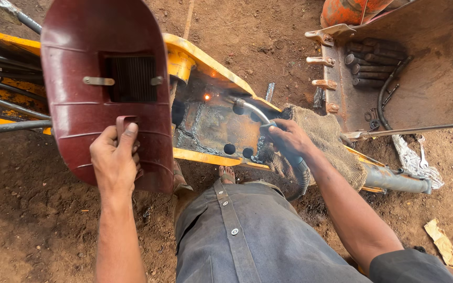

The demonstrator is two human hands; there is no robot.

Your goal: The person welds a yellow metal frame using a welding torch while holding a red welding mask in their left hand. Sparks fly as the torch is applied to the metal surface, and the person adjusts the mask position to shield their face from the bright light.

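Fingers of the left hand [115,157] clamp a maroon welding shield's [100,78] handle; the right hand [288,137] grips a welding torch [252,111] over the yellow steel arm [211,126].

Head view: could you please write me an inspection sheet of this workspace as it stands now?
Surface: bare brown dirt ground.
Job's things: yellow machine arm with a welded grey steel patch; a small orange glow on it; dark red welding shield; electrode holder.
Clutter: burlap sacking over the arm; steel pins inside the digger bucket; torn cardboard.
Hands: left hand grips the shield's handle; right hand grips the electrode holder.
Cables: black welding cable hangs below the right hand; a hose in the bucket.
Surroundings: orange cylinder at the top.
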